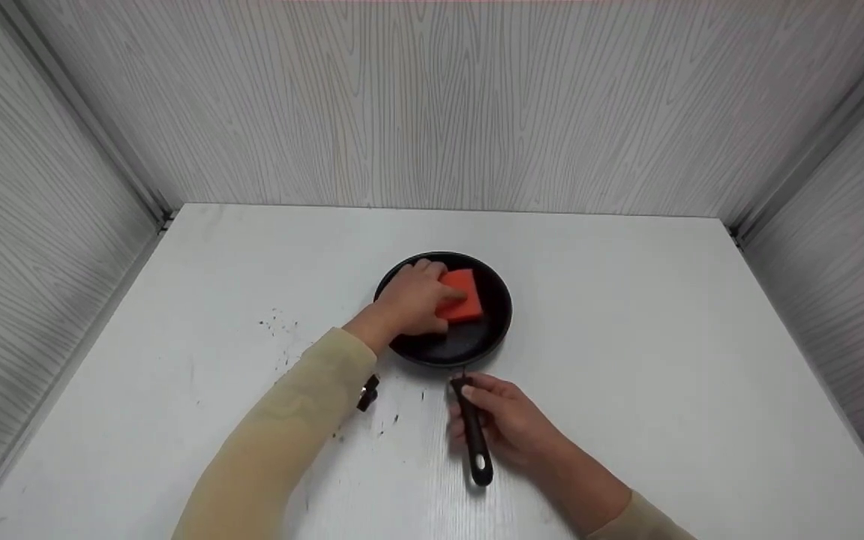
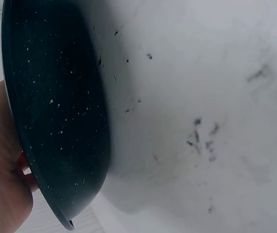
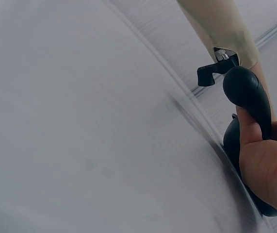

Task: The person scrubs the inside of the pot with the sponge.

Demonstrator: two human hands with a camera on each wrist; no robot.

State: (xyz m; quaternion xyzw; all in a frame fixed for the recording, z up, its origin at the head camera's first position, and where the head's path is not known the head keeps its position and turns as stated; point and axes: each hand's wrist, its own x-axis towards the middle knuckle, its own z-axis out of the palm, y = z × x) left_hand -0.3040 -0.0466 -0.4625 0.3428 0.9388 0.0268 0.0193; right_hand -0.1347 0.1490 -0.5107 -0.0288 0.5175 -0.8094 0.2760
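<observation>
A black frying pan (image 1: 493, 330) is at the middle of the white table, its handle (image 1: 476, 442) pointing towards the person. Inside it, my left hand (image 1: 413, 300) holds an orange sponge (image 1: 466, 285) against the pan's inner surface, fingers and thumb at its near side. My right hand (image 1: 514, 420) grips the handle close to the pan, thumb on top and fingers underneath. The left wrist view shows the pan's speckled outer side (image 2: 60, 107), with the left hand (image 2: 2, 174) reaching over the rim. In the right wrist view, the rounded handle end (image 3: 242, 87) sticks out past the right hand (image 3: 267, 167).
Dark specks (image 2: 196, 138) and smudges are scattered over the table (image 1: 627, 337), mostly left of and in front of the pan. A black camera mount (image 1: 368, 393) shows at the left wrist. Wood-grained panels (image 1: 439, 105) enclose the back and sides.
</observation>
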